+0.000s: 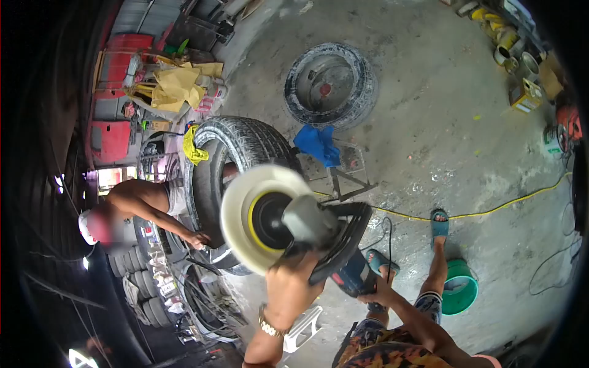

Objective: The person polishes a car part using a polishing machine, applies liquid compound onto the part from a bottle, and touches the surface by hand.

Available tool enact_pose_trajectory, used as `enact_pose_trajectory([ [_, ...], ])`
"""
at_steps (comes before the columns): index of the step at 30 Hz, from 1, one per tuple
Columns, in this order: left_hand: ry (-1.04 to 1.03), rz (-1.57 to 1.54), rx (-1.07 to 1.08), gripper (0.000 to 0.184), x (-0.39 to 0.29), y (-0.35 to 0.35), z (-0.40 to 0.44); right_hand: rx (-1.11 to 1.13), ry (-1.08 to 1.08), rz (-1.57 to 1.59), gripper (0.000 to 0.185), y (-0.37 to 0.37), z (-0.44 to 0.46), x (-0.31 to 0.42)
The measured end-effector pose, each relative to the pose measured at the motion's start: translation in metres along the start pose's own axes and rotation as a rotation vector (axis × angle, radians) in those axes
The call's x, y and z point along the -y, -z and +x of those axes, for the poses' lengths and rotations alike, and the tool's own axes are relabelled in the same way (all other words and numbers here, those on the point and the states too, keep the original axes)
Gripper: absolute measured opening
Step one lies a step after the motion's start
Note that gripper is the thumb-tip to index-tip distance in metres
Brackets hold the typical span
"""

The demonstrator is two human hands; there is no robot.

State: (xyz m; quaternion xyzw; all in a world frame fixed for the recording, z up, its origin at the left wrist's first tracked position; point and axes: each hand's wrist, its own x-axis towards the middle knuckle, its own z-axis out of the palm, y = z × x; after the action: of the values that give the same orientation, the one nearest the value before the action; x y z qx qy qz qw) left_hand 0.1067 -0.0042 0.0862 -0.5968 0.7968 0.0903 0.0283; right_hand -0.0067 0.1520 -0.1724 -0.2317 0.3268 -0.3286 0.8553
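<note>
My left hand (294, 288), with a watch (273, 324) on its wrist, is closed on the front grip of a power polisher (350, 273). The polisher's round cream pad (236, 208) with a yellow ring faces up and to the left, and I cannot tell whether it is spinning. Around the rear of the tool body my right hand (383, 294) is wrapped. Just beyond the pad stands a large tire (261, 138), partly hidden by it. A yellow cloth (194, 147) drapes over the tire's edge, and a blue cloth (318, 146) lies at its right.
A co-worker (147, 199) leans at the tire's left, one hand near its rim. Another tire (362, 86) lies flat on the floor. A yellow cord (491, 210) crosses the ground by my feet. Nearby are a green bucket (471, 300) and a white stool (300, 331).
</note>
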Motion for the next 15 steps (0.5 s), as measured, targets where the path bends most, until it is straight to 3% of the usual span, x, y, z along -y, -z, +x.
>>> enact_pose_trajectory([
  [4,0.178,-0.108,-0.139,0.021,0.019,0.027,-0.061,0.041,0.116,-0.632,0.089,0.000,-0.026,0.045],
  [6,0.350,-0.219,-0.272,0.019,0.025,0.034,-0.086,0.166,0.119,-0.681,0.087,-0.002,-0.025,0.082],
  [7,0.405,-0.268,-0.328,0.018,0.030,0.031,-0.095,0.158,0.065,-0.456,0.088,-0.005,-0.029,0.099],
  [13,0.409,-0.431,-0.401,0.017,0.031,0.008,-0.085,0.100,-0.125,-0.526,0.095,0.004,-0.051,0.167],
  [15,0.364,-0.457,-0.438,0.017,0.039,0.009,-0.077,0.069,-0.026,-0.808,0.100,0.000,-0.046,0.179],
])
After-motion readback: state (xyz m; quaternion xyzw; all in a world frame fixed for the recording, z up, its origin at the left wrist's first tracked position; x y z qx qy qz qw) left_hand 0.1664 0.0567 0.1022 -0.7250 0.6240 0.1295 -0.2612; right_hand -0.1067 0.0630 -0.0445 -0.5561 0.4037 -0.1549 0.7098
